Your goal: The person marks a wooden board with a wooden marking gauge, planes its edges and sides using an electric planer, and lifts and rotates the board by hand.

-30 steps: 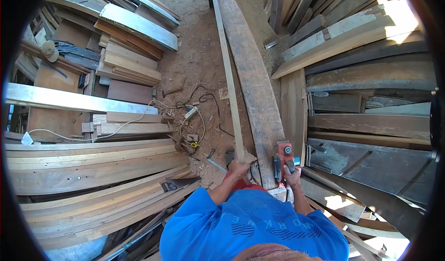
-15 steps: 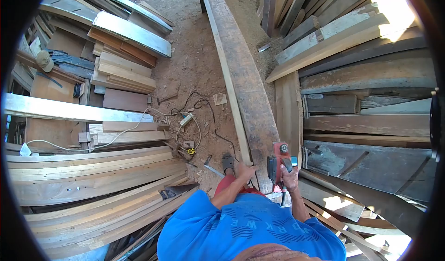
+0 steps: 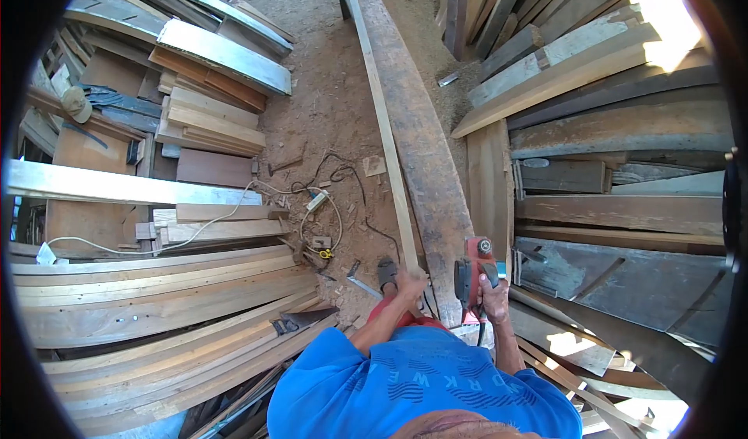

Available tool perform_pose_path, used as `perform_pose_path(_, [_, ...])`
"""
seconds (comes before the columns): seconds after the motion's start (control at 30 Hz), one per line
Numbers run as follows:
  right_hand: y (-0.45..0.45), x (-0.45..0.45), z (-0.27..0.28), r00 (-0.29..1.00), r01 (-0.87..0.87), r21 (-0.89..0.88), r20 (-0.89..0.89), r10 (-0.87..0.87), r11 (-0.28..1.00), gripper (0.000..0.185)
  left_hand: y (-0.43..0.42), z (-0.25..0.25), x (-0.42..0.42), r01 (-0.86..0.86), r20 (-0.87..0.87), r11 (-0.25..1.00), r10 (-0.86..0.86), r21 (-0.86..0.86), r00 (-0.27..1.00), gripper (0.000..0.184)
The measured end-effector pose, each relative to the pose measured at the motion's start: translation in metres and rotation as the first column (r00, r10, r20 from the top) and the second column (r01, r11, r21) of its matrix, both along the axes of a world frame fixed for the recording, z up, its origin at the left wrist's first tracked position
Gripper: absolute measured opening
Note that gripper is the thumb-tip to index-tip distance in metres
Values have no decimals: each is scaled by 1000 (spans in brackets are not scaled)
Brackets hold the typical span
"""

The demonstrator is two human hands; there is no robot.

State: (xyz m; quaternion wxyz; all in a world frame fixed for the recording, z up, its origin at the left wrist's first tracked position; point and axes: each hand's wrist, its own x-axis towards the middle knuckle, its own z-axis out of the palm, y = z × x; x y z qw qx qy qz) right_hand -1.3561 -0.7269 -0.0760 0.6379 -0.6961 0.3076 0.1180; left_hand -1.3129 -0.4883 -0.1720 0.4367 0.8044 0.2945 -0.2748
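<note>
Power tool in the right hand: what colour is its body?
Red with black parts, head view.

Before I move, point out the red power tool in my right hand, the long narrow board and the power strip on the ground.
Red power tool (image 3: 474, 253): head view, on its red housing.
Narrow board (image 3: 382, 119): head view, midway along its length.
Power strip (image 3: 316, 200): head view, middle of its pale body.

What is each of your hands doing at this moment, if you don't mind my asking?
Left hand: closed on the near end of the long wooden strip.
Right hand: closed around the handle of the red power tool.
</note>
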Motion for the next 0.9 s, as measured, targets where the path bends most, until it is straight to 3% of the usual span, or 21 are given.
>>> perform_pose_path(0.03, [1,2,9,1000,22,4,23,-22,1000,36,-7,-53,1,-39,-9,992,39,-120,999,92])
perform_pose_path(0.07, [-1,3,16,998,43,10,46,-44,999,37,-17,-67,7,-84,38,981,91,-172,995,91])
perform_pose_path(0.17, [-6,-4,34,998,49,-4,31,-49,999,39,-41,-88,51,-174,156,937,229,-304,961,87])
perform_pose_path(0.27, [-4,-8,53,991,82,42,107,-86,996,46,-49,-89,96,-161,188,949,216,-272,958,79])
perform_pose_path(0.5, [28,-1,102,972,129,90,184,-144,988,55,-35,-95,110,-3,246,991,37,-136,968,61])
perform_pose_path(0.57, [42,6,107,965,131,116,212,-153,985,53,-16,-100,98,112,377,991,-78,-68,923,56])
perform_pose_path(0.63, [60,21,114,960,117,117,242,-142,986,48,17,-66,76,348,526,936,-271,-52,806,52])
perform_pose_path(0.7, [82,43,114,954,122,144,256,-156,982,48,55,-21,58,765,682,641,-532,-63,502,50])
perform_pose_path(0.77, [107,70,112,957,110,155,250,-147,982,48,61,-9,22,929,513,298,-774,-221,370,53])
perform_pose_path(0.8, [120,86,117,948,112,189,274,-162,975,49,64,-2,1,977,645,151,-735,-148,211,52])
perform_pose_path(0.83, [133,102,121,939,112,225,296,-177,968,50,71,-39,-16,999,833,41,-554,18,8,48])
perform_pose_path(0.9, [155,135,125,910,74,303,370,-188,950,54,106,-25,15,977,594,24,-791,-210,147,45])
